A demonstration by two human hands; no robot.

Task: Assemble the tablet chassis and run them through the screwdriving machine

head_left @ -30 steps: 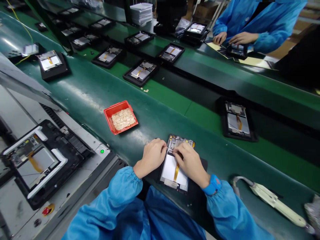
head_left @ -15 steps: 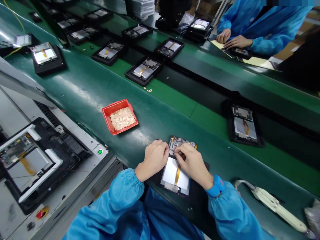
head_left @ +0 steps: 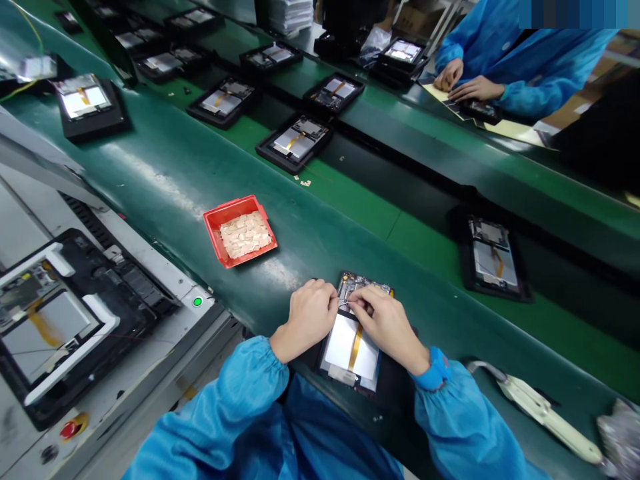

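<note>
An opened tablet (head_left: 343,347) lies before me in a black tray, with its circuit board, silver battery and orange ribbon cable exposed. Over the left side of its circuit board (head_left: 353,287), my left hand (head_left: 307,317) is closed in a pinch; what its fingertips hold is hidden. From the other side my right hand (head_left: 387,327) pinches a thin wire (head_left: 344,305) just above the board. The two sets of fingertips are close together. My hands cover part of the board.
A red bin (head_left: 215,237) of small beige pieces stands ahead to the left. At right lies a cream-coloured powered screwdriver (head_left: 550,417). More opened tablets (head_left: 294,143) sit on the green belt beyond. A fixture (head_left: 95,327) occupies the left side; a co-worker's hands (head_left: 467,83) are across.
Tablets on the nearer part of the belt have shifted slightly to the right. Both my hands stay at the board, with only a small movement of the right fingertips.
</note>
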